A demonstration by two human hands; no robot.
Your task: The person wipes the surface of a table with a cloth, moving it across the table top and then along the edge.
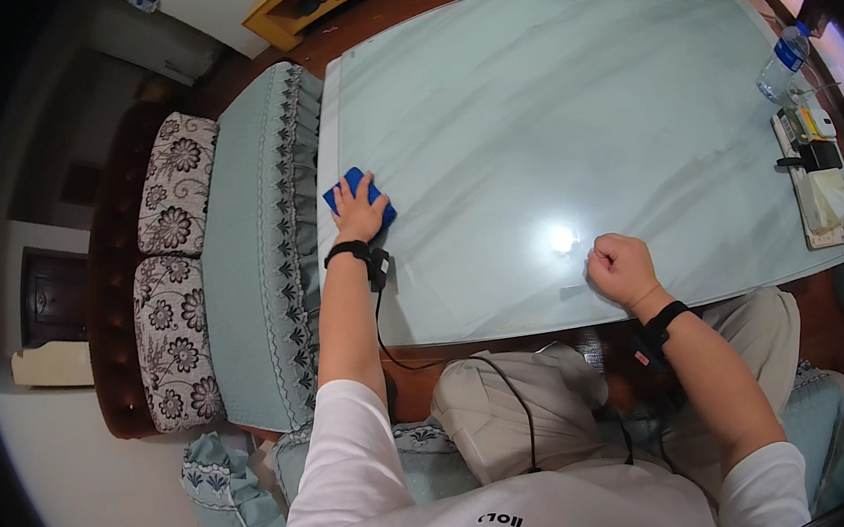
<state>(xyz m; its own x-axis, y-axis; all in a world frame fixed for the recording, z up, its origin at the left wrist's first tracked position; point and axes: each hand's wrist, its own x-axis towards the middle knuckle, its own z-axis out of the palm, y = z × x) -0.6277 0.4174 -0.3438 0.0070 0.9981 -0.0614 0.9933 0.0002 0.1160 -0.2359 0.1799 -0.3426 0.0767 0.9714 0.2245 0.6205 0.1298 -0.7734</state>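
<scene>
A blue cloth (356, 182) lies folded at the left edge of the pale, marbled tabletop (529, 114). My left hand (359, 214) holds it down against the surface, fingers spread across its top. Part of the cloth is hidden under the palm. Closed into a fist, my right hand (623, 266) is at the near edge of the table, just right of a bright light reflection. Nothing shows in that fist. Both wrists wear black bands, and a dark cable runs from the left one toward my lap.
A plastic bottle (784, 64) stands at the table's right side. Nearer is a tray (794, 181) with a tissue pack and small items. Left of the table is a sofa (249, 238) with flowered cushions (174, 320). A yellow shelf (294, 9) stands beyond the far edge.
</scene>
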